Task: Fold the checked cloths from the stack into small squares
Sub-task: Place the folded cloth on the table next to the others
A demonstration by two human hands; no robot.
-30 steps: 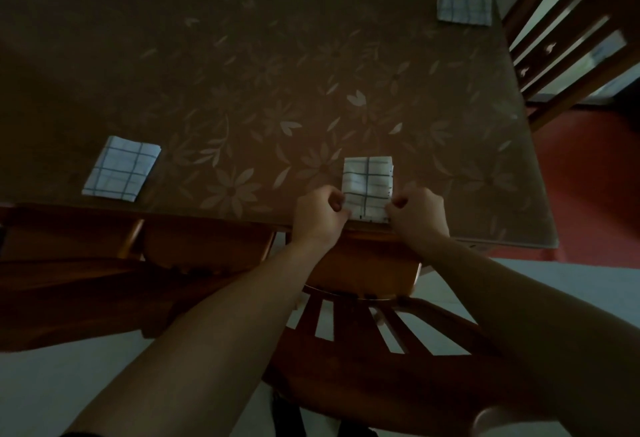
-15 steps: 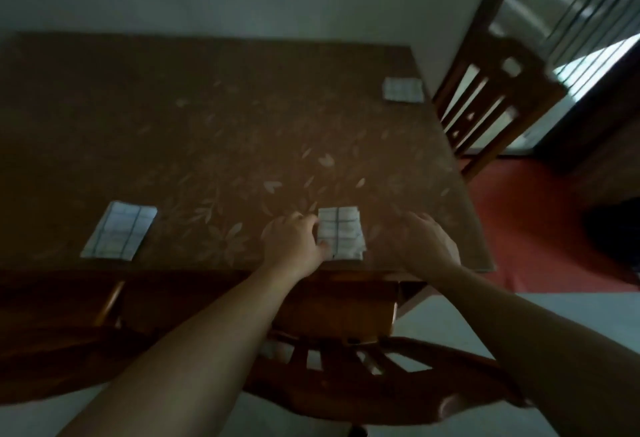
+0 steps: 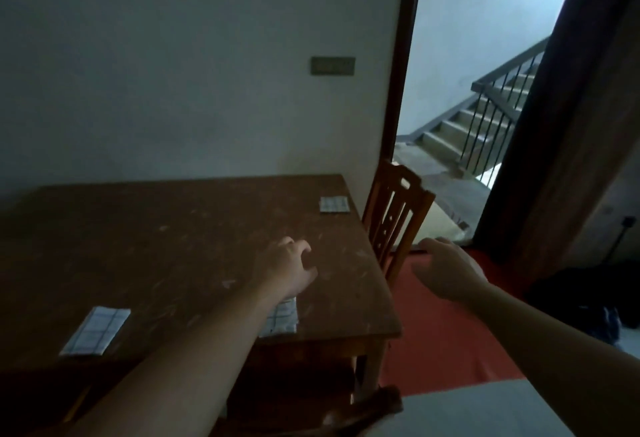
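Observation:
Three folded checked cloths lie on the brown table [image 3: 173, 246]. One folded cloth [image 3: 282, 318] sits near the front edge, partly hidden under my left forearm. A second folded cloth [image 3: 95, 331] lies at the front left. A third cloth [image 3: 333, 204] rests at the far right corner. My left hand [image 3: 291, 268] hovers over the table beyond the nearest cloth, fingers loosely curled, holding nothing. My right hand [image 3: 446, 272] hangs in the air off the table's right edge, fingers relaxed and empty.
A wooden chair [image 3: 394, 214] stands at the table's right side. Another chair back [image 3: 363, 412] is at the front edge below me. Behind is a wall with a switch plate [image 3: 332, 65]. An open doorway at the right leads to stairs [image 3: 485, 124]. Red floor [image 3: 433, 332] lies to the right.
Both hands let go of the nearest cloth and lifted away forward. My right hand swung off the table's right edge. My view tilted upward to the wall and doorway.

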